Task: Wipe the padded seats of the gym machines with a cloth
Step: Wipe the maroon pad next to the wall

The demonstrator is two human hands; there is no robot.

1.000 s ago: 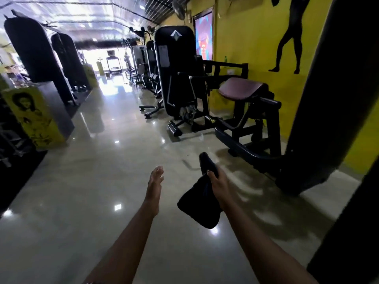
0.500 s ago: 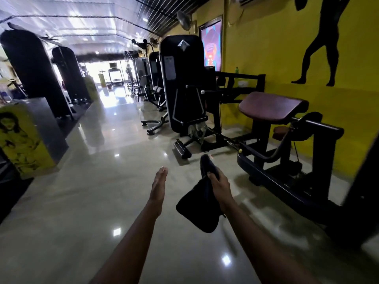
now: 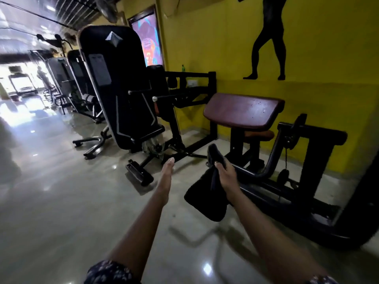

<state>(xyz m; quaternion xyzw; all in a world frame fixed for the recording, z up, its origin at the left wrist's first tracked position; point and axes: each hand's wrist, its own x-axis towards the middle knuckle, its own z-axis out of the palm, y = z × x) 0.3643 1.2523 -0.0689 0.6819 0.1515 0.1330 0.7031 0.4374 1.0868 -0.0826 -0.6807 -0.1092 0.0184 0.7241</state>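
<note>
The dark cloth (image 3: 207, 193) hangs from the right hand (image 3: 226, 177), bunched in its grip, with one end standing up past the fingers (image 3: 220, 165) and the larger part drooping below and to the left of the wrist, clear of the glossy floor (image 3: 61, 201). The right hand is clenched around the cloth and touches nothing else. The left hand (image 3: 166, 173) is stretched forward beside it, flat and empty, fingers straight and together, edge-on to the camera; the two hands are near each other but apart. Ahead and to the right of the cloth stands a black-framed gym machine (image 3: 307, 181) against the yellow wall (image 3: 225, 37), carrying one sloped maroon pad (image 3: 244, 110) and, just below and behind it, one smaller reddish seat (image 3: 260, 135). The cloth is lower than the pad and not touching it, with the machine's curved black bar passing just behind the right hand. To the left of this machine stands a tall black weight machine (image 3: 121, 89), and at least two more machines line up behind it down the hall, blurred. One black figure silhouette (image 3: 268, 37) is painted on the wall, and one bright poster (image 3: 148, 42) hangs beside it. Patterned sleeve cuffs show at the bottom edge on both arms.
</note>
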